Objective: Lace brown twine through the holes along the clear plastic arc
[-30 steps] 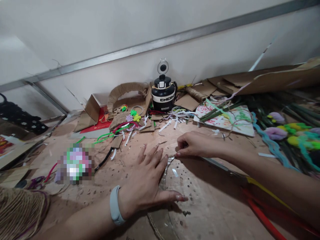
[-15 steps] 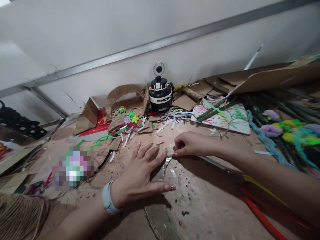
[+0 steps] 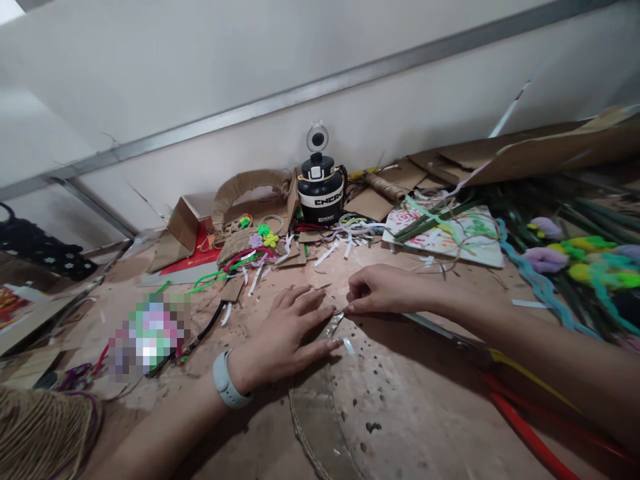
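Observation:
A curved cardboard strip [image 3: 316, 407] with a shiny, tape-like surface and a rough edge lies on the table in front of me. Across its upper part rests my left hand [image 3: 293, 333], palm down and fingers stretched out, with a pale band on the wrist. My right hand [image 3: 375, 288] is closed, thumb and curled fingers pinching at the strip's far part close to my left index fingertip. What sits exactly between those fingertips is partly hidden. A pale, shiny edge continues beneath my right forearm. A small white scrap [image 3: 349, 346] lies by my left thumb.
A black bottle [image 3: 321, 193] with its lid up stands at the back. Twine [image 3: 43, 430] sits at lower left. Fuzzy coloured shapes [image 3: 545, 259] and green stems lie at right. A red-handled tool [image 3: 520, 427] is under my right forearm. Paper scraps and cardboard line the back.
My left hand has shifted slightly, its thumb moving up toward the index finger, uncovering more of the strip below. The right hand holds its place.

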Tool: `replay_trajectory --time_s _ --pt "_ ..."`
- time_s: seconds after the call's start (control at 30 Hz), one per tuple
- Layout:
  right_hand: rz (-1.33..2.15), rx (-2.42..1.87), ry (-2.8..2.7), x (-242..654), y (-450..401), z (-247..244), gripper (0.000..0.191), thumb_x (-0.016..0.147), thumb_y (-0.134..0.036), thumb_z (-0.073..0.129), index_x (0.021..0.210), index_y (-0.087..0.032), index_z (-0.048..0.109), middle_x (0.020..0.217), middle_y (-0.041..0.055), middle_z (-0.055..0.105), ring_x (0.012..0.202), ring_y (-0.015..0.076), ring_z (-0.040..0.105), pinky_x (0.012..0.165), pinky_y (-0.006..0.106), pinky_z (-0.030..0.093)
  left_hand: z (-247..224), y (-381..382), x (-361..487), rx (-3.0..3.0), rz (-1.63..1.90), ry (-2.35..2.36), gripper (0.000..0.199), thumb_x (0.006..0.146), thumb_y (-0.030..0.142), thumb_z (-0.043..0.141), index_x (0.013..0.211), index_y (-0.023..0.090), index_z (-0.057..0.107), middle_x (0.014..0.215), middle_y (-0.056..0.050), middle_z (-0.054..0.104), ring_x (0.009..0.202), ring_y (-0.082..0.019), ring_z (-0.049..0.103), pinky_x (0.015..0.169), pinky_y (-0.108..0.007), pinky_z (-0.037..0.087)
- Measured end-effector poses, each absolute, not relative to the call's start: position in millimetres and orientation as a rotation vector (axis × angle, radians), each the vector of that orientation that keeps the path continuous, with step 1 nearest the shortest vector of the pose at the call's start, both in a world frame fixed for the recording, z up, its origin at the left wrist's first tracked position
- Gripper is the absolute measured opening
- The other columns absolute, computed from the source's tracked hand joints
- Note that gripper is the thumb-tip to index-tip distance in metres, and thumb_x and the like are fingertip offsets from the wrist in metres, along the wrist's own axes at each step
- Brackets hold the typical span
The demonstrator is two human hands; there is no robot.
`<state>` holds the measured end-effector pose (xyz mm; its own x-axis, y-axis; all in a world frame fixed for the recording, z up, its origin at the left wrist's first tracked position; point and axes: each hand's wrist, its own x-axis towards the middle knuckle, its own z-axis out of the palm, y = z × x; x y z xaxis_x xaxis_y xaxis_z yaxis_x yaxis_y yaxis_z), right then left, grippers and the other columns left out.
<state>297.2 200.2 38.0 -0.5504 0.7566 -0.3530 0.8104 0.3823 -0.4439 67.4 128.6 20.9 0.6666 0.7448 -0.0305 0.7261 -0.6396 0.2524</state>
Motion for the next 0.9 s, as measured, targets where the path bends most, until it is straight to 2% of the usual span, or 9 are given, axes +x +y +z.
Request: replay_trajectory --time_s 0.07,0.17,0.3,0.37,0.47,0.53,0.6,0.7,0.9 --pt "-0.896 1.443 2.529 297.7 200.4 37.3 0.030 0.079 -0.047 0.065 0.085 -0.019 0.072 0.084 0.0052 0.073 0.078 0.0202 0.064 0.060 0.026 0.038 20.2 132.2 69.3 2.682 0.096 1.139 0.063 0.097 0.063 0.037 0.150 0.028 0.040 0.157 -0.007 0.036 0.146 -0.029 0.027 0.121 -0.050 0.019" --pt "-0.901 1.452 2.520 298.1 200.9 36.5 0.034 0.080 -0.050 0.063 0.086 -0.018 0.072 0.083 0.0054 0.073 0.076 0.0200 0.063 0.060 0.026 0.038 17.6 135.6 70.4 2.715 0.045 1.061 0.073 0.093 0.071 0.036 0.152 0.030 0.033 0.160 -0.007 0.029 0.148 -0.032 0.021 0.121 -0.054 0.011" --pt "-0.899 1.435 2.528 298.0 201.1 36.7 0.033 0.081 -0.049 0.062 0.084 -0.018 0.071 0.081 0.0056 0.072 0.076 0.0199 0.062 0.059 0.026 0.037 15.7 137.6 70.0 2.688 0.036 1.039 0.079 0.090 0.075 0.036 0.153 0.029 0.031 0.162 -0.006 0.025 0.149 -0.032 0.017 0.122 -0.054 0.006" --pt "-0.909 1.426 2.529 297.9 201.0 37.2 0.032 0.081 -0.048 0.062 0.084 -0.017 0.071 0.081 0.0059 0.072 0.075 0.0199 0.062 0.059 0.026 0.037 16.4 138.2 70.5 2.661 0.064 1.005 0.076 0.091 0.073 0.037 0.152 0.027 0.034 0.161 -0.006 0.028 0.148 -0.031 0.019 0.122 -0.053 0.009" --pt "-0.936 1.426 2.529 297.6 200.8 37.4 0.033 0.081 -0.049 0.062 0.085 -0.018 0.071 0.081 0.0058 0.072 0.074 0.0198 0.062 0.059 0.027 0.037 18.0 139.2 72.6 2.589 0.224 1.039 0.061 0.097 0.060 0.041 0.147 0.025 0.044 0.152 -0.007 0.044 0.141 -0.027 0.034 0.118 -0.047 0.024" --pt "-0.955 1.428 2.528 297.2 200.9 36.8 0.033 0.080 -0.050 0.062 0.084 -0.018 0.071 0.081 0.0055 0.072 0.074 0.0197 0.062 0.059 0.027 0.037 18.7 140.4 74.4 2.536 0.365 1.132 0.045 0.099 0.049 0.045 0.134 0.024 0.059 0.136 -0.007 0.059 0.129 -0.025 0.048 0.111 -0.043 0.035" --pt "-0.960 1.432 2.527 296.9 201.2 35.6 0.033 0.079 -0.051 0.063 0.082 -0.019 0.070 0.080 0.0052 0.072 0.073 0.0196 0.062 0.059 0.026 0.037 18.8 142.1 76.1 2.485 0.463 1.210 0.032 0.099 0.041 0.049 0.115 0.024 0.070 0.119 -0.007 0.067 0.115 -0.023 0.056 0.103 -0.041 0.041" --pt "-0.942 1.431 2.527 297.0 201.9 33.6 0.034 0.080 -0.051 0.061 0.080 -0.019 0.069 0.078 0.0050 0.071 0.071 0.0193 0.061 0.057 0.027 0.036 18.8 144.9 78.5 2.443 0.484 1.260 0.024 0.097 0.036 0.054 0.100 0.023 0.074 0.106 -0.006 0.069 0.105 -0.021 0.058 0.097 -0.039 0.043" --pt "-0.938 1.432 2.501 296.9 202.3 33.1 0.038 0.080 -0.056 0.059 0.081 -0.019 0.068 0.077 0.0051 0.071 0.072 0.0199 0.061 0.057 0.027 0.036 22.1 146.7 83.1 2.426 0.400 1.313 0.021 0.094 0.039 0.061 0.097 0.023 0.074 0.102 -0.005 0.068 0.104 -0.021 0.057 0.096 -0.040 0.040"
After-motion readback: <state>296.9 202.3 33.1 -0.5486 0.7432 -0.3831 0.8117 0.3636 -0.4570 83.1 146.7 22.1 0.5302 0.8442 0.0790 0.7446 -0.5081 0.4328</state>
